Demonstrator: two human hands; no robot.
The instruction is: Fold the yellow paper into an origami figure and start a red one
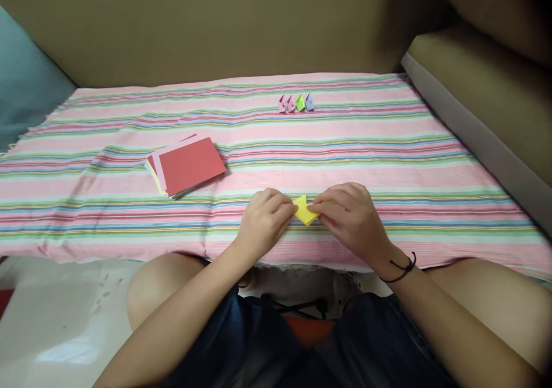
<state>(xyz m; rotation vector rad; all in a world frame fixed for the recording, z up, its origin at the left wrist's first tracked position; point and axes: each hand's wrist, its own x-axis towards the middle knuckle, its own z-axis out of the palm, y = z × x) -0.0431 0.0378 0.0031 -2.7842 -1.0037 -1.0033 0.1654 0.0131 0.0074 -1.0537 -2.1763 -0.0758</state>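
At the near edge of the striped cloth (388, 158), midway between the knees, a yellow paper (305, 211) lies flat, pinched from both sides. The left hand (264, 218) grips its left corner with curled fingers, and the right hand (351, 215) presses and grasps its right part. The sheet shows a pointed, partly folded shape, so the folding looks begun but not finished. Four small folded pieces (295, 103), two pink, one green and one lilac, stand in a row at the far side of the cloth, which looks like finished work. A stack of flat sheets (190, 166), red on top, lies to the left, unfolded. Nothing lies between the hands and either group; a cushion (474, 89) borders the right side.
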